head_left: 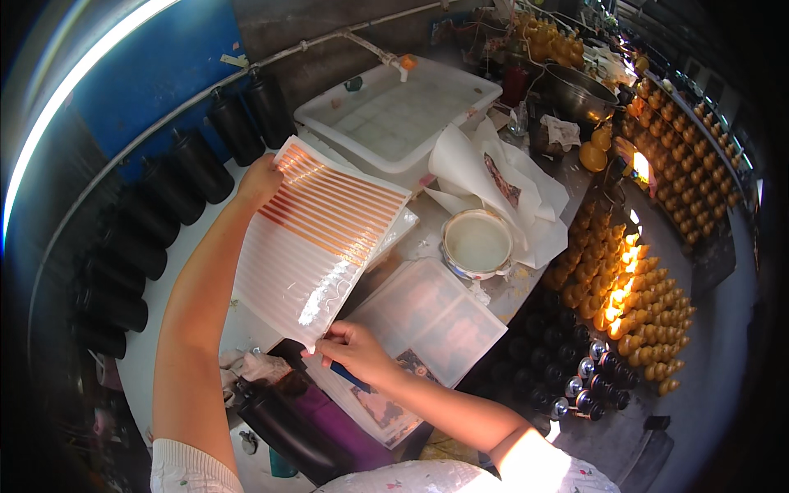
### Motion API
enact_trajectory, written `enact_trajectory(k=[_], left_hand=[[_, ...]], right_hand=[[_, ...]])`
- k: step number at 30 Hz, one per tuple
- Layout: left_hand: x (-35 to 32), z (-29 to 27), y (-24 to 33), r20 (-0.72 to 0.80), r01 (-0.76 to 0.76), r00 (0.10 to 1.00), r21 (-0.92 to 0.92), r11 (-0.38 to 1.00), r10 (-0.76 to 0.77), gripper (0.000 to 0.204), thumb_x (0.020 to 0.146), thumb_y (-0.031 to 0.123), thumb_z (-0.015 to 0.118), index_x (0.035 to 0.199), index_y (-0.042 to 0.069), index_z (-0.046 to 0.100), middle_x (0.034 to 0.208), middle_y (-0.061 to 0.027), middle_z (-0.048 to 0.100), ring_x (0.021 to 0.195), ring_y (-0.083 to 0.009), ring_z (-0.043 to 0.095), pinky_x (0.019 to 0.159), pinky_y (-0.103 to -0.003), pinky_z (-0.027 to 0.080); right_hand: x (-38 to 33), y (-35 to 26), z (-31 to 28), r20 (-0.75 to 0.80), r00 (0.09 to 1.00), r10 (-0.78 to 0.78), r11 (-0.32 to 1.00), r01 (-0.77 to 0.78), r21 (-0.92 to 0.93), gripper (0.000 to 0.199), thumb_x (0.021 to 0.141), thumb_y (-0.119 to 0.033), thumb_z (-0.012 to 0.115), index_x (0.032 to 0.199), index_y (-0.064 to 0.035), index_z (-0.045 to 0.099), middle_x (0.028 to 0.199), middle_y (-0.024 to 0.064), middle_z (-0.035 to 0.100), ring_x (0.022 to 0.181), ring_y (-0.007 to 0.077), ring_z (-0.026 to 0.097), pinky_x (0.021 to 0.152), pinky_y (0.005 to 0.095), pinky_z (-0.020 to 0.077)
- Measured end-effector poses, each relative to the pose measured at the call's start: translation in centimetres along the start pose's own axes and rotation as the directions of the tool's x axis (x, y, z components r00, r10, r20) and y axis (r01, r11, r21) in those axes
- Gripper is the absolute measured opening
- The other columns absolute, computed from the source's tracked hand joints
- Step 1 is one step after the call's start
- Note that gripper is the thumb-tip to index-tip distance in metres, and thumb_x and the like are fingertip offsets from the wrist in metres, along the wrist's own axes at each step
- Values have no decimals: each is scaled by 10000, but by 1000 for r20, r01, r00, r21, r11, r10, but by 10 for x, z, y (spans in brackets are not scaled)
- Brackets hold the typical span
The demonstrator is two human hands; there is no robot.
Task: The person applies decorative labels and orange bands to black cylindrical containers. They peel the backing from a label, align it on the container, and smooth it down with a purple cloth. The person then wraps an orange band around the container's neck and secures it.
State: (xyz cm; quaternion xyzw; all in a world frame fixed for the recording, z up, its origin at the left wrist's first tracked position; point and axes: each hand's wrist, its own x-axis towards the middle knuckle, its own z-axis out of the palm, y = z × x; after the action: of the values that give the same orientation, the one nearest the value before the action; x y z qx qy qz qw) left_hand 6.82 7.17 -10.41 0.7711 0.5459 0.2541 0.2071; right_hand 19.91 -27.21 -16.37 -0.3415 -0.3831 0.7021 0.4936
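A glossy, wet-looking sheet with orange-brown stripes (316, 205) is stretched at a tilt between my two hands, over the white table. My left hand (261, 181) grips its far left edge, the thumb on top. At the near corner, my right hand (352, 349) pinches it between thumb and fingers. Under and beside my right hand lie translucent-covered printed sheets (444, 316), some with dark and pinkish pictures. Close to my body, a black bottle-shaped piece (288, 431) lies on its side by a purple cloth (341, 415). A crumpled rag (253, 366) is left of it.
A white tub (390, 160) of water stands at the back under a pipe tap (403, 70). Right of the sheet are a round bowl (478, 243) of cloudy liquid and crumpled white paper (538, 218). Black bottles (201, 168) line the left edge; amber gourd-shaped pieces (649, 316) fill the right.
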Motion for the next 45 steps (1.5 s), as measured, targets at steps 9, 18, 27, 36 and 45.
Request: enact_trajectory(k=[9,18,27,36,45], left_hand=[[-14,-4,25,-18,-77,997,-33,997,76,264,840,70,528,1080,16,625,979,-163,691,928,-291,667,820,-365,487],[-21,1,67,44,-189,981,68,980,187,224,922,123,523,1104,25,609,1034,-204,681,965,-338,657,822,-391,485],[-30,-42,55,153,58,988,-171,984,-32,252,988,180,495,1089,9,651,985,-110,691,922,-196,662,800,-332,494],[-171,-117,56,22,210,920,-871,445,-391,243,925,123,551,1150,38,586,1049,-101,685,958,-195,689,876,-359,582],[-290,-37,129,110,50,764,-992,-112,-636,301,923,-35,432,1214,1,504,1211,-110,591,1122,-240,619,1065,-478,501]], right_hand=[[2,-4,11,3,1000,-4,1000,4,-9,219,937,-139,628,1076,18,693,943,56,741,773,72,644,681,251,510],[33,-22,56,20,996,-91,996,91,16,224,934,-154,620,1001,49,688,870,67,732,770,84,630,697,255,491],[1,-31,37,-29,992,-126,987,122,-103,186,932,-122,598,1025,21,674,881,70,720,808,104,665,705,261,506],[30,-170,-92,-156,895,-417,837,311,-451,125,886,-83,554,791,-22,606,726,36,634,671,99,609,657,229,483],[191,-232,-104,-52,883,-467,273,87,-958,166,863,-235,589,911,-89,653,901,71,681,888,240,654,758,374,495]])
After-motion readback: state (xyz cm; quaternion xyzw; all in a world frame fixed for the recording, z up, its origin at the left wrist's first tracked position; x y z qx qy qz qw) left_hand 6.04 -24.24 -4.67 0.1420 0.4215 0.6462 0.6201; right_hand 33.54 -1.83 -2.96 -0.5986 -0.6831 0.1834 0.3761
